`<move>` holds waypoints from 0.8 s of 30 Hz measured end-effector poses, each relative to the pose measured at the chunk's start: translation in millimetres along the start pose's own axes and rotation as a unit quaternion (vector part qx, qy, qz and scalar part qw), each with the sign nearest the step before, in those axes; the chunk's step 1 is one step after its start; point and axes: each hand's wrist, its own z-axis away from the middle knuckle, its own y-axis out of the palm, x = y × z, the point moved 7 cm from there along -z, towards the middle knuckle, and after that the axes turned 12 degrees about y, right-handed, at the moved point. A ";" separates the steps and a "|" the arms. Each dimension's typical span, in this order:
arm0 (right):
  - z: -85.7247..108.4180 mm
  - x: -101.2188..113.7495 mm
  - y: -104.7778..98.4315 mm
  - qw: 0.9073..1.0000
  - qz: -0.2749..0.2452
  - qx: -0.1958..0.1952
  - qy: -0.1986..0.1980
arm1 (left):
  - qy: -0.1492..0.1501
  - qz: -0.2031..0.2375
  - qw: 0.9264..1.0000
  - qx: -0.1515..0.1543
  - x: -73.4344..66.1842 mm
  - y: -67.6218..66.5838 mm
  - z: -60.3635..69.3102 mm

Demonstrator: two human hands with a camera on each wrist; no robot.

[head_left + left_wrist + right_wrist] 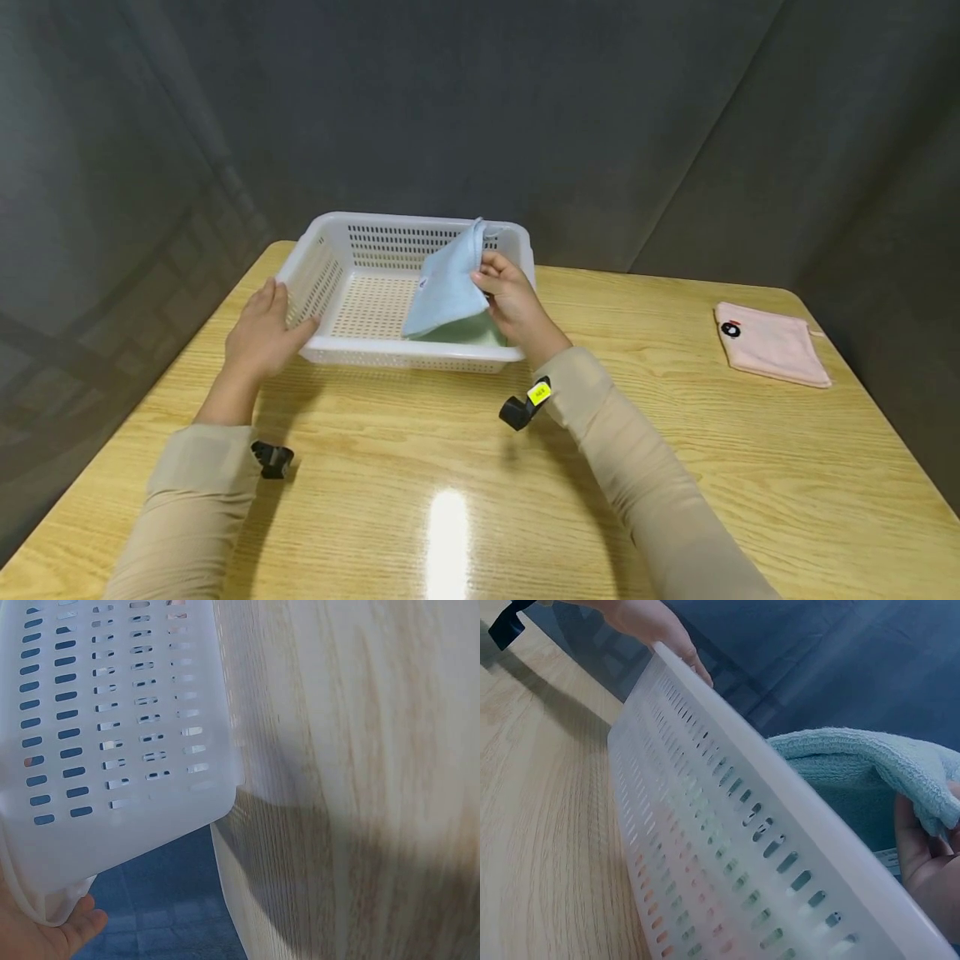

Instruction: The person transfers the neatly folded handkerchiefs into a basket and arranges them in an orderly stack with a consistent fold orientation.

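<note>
A white plastic basket (405, 347) with slotted walls stands on the table. At its front left corner, my left hand (262, 329) holds the rim; in the left wrist view its fingers (79, 926) curl under the rim. My right hand (513, 304) pinches the edge of a light blue towel (450, 283) between thumb and fingers. The towel hangs tilted inside the basket's right half. Beneath it shows part of a pale green cloth (476, 332), mostly hidden. Through the slots in the right wrist view, greenish and pinkish patches appear, too blurred to identify.
On the table's right side lies a folded pink towel (772, 346) with a dark round patch and a small loop. The wooden table (375, 475) reflects a bright light near its front. Dark grey curtains (480, 108) hang behind and beside it.
</note>
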 end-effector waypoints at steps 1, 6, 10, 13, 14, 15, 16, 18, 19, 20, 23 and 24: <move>-0.9 -0.8 0.0 1.000 0.004 -0.002 0.003 | -0.001 0.001 1.000 0.000 0.1 0.1 0.0; -2.3 -3.7 -0.8 0.999 0.026 -0.013 0.018 | -0.002 0.002 1.000 0.000 0.4 0.3 -0.1; -0.3 -3.3 -4.5 0.998 0.046 -0.038 0.035 | 0.001 0.001 1.000 -0.003 0.2 -0.6 -0.1; 2.8 -1.4 -10.3 0.991 0.095 -0.074 0.055 | 0.001 0.002 1.000 -0.003 -0.5 -1.2 0.2; 4.1 -0.5 -12.6 0.987 0.118 -0.088 0.061 | 0.001 0.004 1.000 -0.003 -0.7 -1.2 0.5; 5.5 0.6 -14.9 0.982 0.145 -0.101 0.065 | 0.001 0.005 1.000 -0.002 -1.0 -1.4 0.7; 6.9 1.6 -16.7 0.977 0.169 -0.111 0.069 | 0.001 0.006 1.000 -0.001 -0.8 -1.3 0.8; 9.7 3.9 -19.4 0.966 0.213 -0.125 0.074 | 0.001 0.007 1.000 -0.001 -0.5 -1.2 0.8; 11.0 4.9 -20.5 0.961 0.232 -0.132 0.077 | 0.001 0.006 1.000 -0.001 -0.5 -1.3 1.0; 12.1 5.7 -21.6 0.956 0.247 -0.137 0.080 | 0.001 0.007 1.000 0.000 -0.3 -1.0 1.0; 14.8 5.6 -24.7 0.939 0.293 -0.150 0.101 | 0.002 0.005 1.000 -0.001 -0.1 -0.2 0.7; 15.5 5.2 -25.9 0.932 0.309 -0.155 0.110 | 0.002 0.005 1.000 -0.001 -0.1 0.2 0.5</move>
